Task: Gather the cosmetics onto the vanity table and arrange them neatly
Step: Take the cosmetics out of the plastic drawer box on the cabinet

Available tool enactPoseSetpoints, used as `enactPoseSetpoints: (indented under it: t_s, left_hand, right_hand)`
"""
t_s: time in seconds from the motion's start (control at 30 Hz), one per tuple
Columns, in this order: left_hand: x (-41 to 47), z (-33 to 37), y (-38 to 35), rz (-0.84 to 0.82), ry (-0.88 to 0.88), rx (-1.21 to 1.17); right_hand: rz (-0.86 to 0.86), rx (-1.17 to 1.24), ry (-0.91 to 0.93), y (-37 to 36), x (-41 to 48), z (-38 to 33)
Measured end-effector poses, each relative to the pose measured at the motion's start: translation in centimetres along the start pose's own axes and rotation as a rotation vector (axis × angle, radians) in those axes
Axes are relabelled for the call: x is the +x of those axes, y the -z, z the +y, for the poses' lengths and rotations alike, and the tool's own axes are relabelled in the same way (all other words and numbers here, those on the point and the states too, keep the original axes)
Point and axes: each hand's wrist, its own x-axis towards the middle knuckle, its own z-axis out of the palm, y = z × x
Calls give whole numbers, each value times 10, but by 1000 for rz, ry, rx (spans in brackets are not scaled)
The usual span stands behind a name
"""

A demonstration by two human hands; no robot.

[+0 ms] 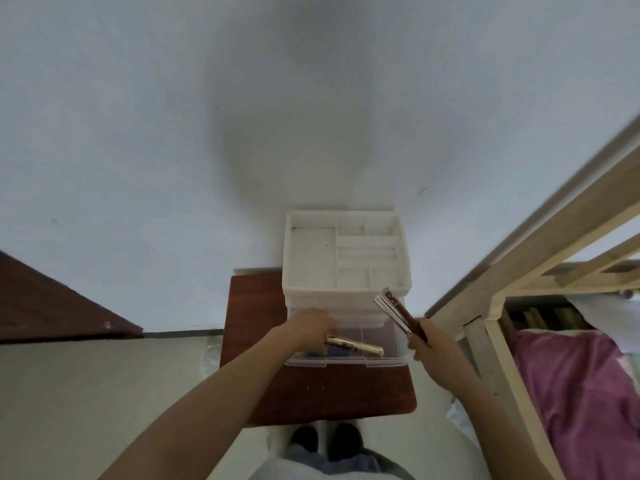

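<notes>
Drawer (pixel 346 362) holds 1 gold tube (pixel 360 346); right hand (pixel 431 348) grips red tube (pixel 394 311).

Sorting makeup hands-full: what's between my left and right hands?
Head view: between the left hand and the right hand, which grips slim dark tubes, sits the open clear drawer, holding a gold tube whose end meets the left hand.

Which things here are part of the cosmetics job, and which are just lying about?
Job: gold metallic tube in left hand; slim red-and-silver sticks in right hand; clear plastic drawer organiser; reddish-brown wooden table.
Lying about: pale wooden bed frame; pink bedding.
</notes>
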Motion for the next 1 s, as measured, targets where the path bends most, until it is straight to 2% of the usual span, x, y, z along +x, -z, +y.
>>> enactPoseSetpoints:
  t_s: [0.07, 0.33, 0.5, 0.6, 0.7, 0.77, 0.87, 0.93, 1.0]
  left_hand:
    - [7, 2, -3, -39, -12, 92]
    - [16, 4, -8, 39, 24, 320]
    - [14, 5, -2, 7, 38, 291]
    - [-7, 4, 12, 95, 31, 36]
    - [-45, -4, 13, 314, 90, -474]
    - [-71, -8, 5, 523, 215, -859]
    - [-99, -12, -21, 818, 454, -1263]
    - [-110, -14, -41, 865, 558, -1437]
    - [-112, -14, -59, 824, 627, -1655]
  right_hand:
    - [36, 72, -18, 3, -9, 6]
    - [156, 215, -136, 2, -34, 28]
    - [139, 222, -163, -3, -32, 28]
    - [204, 318, -211, -9, -30, 32]
    - [244, 486, -285, -15, -30, 36]
    - [244, 587, -336, -18, -29, 38]
    - [207, 691, -402, -25, -28, 36]
    - [172, 716, -427, -31, -26, 36]
    - [150, 732, -432, -36, -25, 36]
